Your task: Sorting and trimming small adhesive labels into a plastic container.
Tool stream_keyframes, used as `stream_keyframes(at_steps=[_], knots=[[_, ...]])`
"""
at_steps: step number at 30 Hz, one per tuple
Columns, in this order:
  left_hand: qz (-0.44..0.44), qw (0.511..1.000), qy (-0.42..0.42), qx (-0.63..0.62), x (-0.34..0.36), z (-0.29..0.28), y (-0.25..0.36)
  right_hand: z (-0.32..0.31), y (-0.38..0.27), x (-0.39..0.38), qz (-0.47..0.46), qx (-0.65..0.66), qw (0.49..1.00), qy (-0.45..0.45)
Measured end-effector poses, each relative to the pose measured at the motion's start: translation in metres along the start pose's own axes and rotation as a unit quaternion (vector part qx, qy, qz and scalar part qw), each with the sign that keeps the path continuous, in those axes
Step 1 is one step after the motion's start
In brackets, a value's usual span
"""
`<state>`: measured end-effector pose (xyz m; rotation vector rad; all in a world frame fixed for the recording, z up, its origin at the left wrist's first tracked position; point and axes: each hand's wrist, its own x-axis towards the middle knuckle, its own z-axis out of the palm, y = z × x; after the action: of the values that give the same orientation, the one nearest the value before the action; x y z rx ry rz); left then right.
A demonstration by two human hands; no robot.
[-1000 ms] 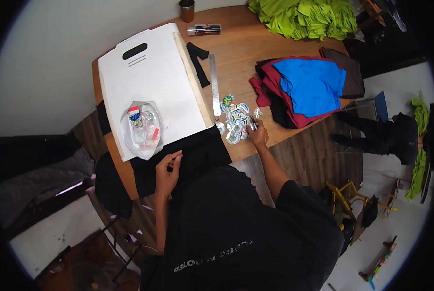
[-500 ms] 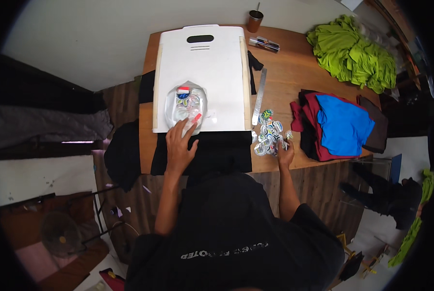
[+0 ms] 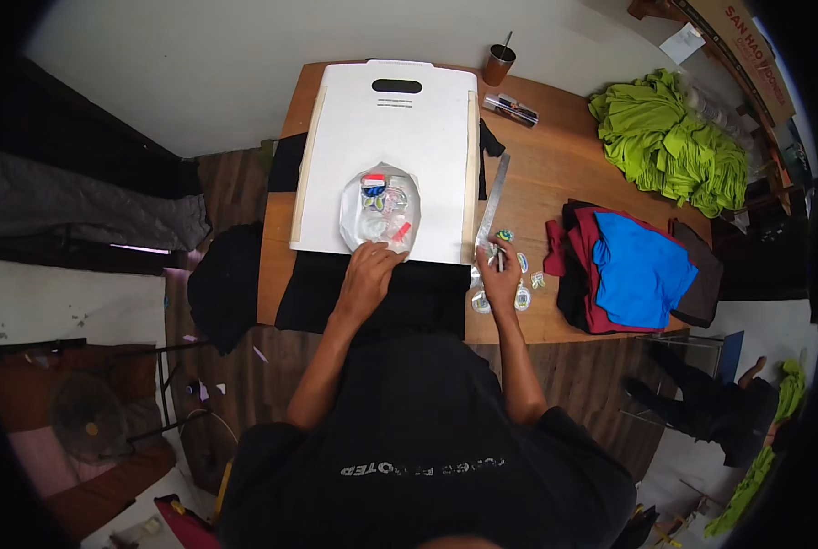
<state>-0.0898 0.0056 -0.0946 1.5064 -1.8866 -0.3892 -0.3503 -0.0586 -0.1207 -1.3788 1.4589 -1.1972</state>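
Observation:
A white plastic bag (image 3: 379,209) with clear and coloured pieces lies open on a white board (image 3: 372,137). My left hand (image 3: 363,279) pinches the bag's near edge. My right hand (image 3: 500,274) holds a bunch of round printed stickers (image 3: 505,236) and a slim item I cannot make out, beside the board's lower right corner. A few loose stickers (image 3: 522,296) lie around that hand. A steel ruler (image 3: 492,192) lies along the board's right side. Black fabric (image 3: 354,293) lies under the board and my left hand.
Blue, maroon and dark folded garments (image 3: 637,270) lie right of my hand, with lime green fabric (image 3: 665,137) behind. A cup with a straw (image 3: 499,66) and a clear case (image 3: 509,110) stand or lie at the back. Another person (image 3: 720,412) is at lower right, beside more green fabric (image 3: 752,485).
My left hand has moved up onto the bag's edge. My right hand has gathered much of the sticker pile and moved left toward the board. The view has turned.

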Motion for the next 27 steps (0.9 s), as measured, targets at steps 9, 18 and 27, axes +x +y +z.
stream_keyframes(at_steps=[9,18,27], knots=[[-0.12,0.956,0.162,-0.215,0.025,-0.009,0.022,0.078,-0.083,0.011,-0.034,0.086,0.979,-0.181],[-0.168,0.85,0.207,-0.454,0.042,-0.021,0.051,0.079,-0.113,-0.003,-0.007,0.143,0.957,-0.252],[-0.145,0.855,0.228,-0.444,0.032,-0.022,0.052,0.066,-0.122,-0.015,0.103,0.137,0.953,-0.251]])
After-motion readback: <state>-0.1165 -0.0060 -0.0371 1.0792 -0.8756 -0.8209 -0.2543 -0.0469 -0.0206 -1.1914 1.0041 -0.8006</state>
